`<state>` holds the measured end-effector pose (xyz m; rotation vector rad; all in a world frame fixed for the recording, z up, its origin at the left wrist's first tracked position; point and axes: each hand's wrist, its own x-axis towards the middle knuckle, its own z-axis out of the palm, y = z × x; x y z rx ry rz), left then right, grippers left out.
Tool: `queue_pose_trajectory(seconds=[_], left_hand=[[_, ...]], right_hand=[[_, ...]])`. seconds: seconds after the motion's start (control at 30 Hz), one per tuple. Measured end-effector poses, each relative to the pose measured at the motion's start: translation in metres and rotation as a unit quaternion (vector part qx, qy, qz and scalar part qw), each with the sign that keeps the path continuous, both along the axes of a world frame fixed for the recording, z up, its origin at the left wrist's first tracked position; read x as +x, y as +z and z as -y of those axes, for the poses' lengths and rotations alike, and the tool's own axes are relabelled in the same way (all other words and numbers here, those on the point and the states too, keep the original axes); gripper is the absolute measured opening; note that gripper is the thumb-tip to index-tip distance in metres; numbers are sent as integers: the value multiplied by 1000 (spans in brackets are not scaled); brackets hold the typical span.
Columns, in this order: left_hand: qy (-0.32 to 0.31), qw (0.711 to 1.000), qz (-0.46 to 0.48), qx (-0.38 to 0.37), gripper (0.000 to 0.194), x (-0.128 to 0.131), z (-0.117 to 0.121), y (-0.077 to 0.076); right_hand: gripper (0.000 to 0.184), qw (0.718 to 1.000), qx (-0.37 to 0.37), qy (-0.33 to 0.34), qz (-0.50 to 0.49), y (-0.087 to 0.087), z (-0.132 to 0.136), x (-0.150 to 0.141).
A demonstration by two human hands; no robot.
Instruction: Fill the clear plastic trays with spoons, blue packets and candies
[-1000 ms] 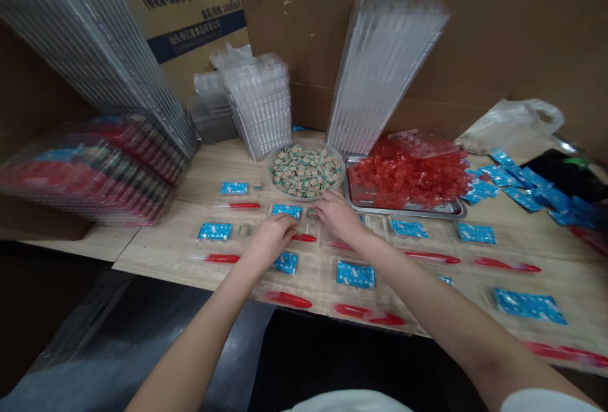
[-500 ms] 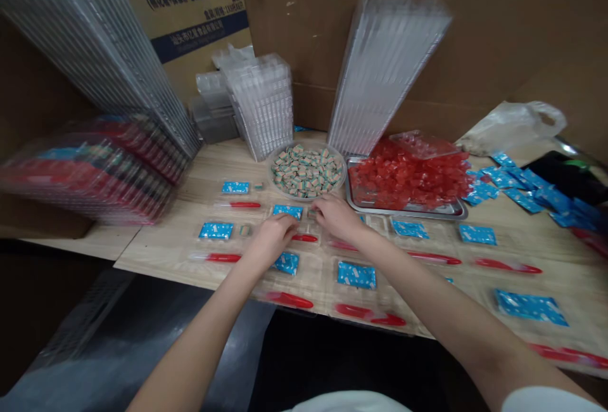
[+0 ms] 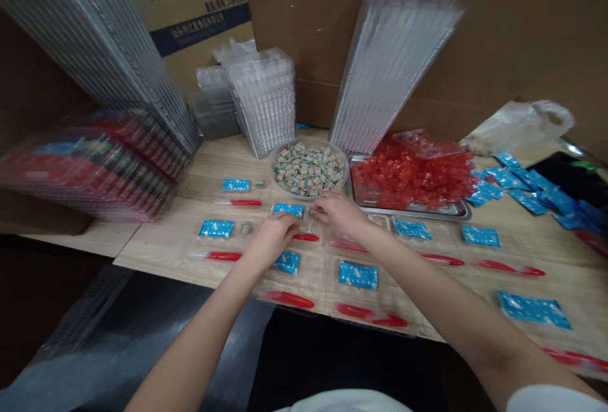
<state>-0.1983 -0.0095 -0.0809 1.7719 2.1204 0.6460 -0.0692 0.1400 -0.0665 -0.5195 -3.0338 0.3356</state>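
- Left hand was curled narrow beside a blue sachet, below the candy bowl; grip unclear.
- Right hand was narrowed at a small wrapped candy, also below it; grip unclear.

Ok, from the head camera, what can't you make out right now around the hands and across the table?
Head view, all of it:
Left hand: its fingers hide whether it holds anything.
Right hand: too small to tell whether it grips the small candy piece.
Blue sachet: print too small to read.
Clear tray stack: upper end blurred.
Black object: cut off by the right edge.
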Motion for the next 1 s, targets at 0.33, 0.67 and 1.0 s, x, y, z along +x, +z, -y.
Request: queue_pose_trajectory(seconds=[0.33,0.67,1.0], left_hand=[[22,998,44,47,16,-14,-1,14],[103,983,107,103,26,-49,-87,13],[144,897,399,124,20,-37,-133,-3]], right_hand=[[16,994,9,-81,-70,25,-43,0],[21,998,-60,-35,-8,3,-93,-44],[16,950,-266,-96,-134,-9,-101,-47]])
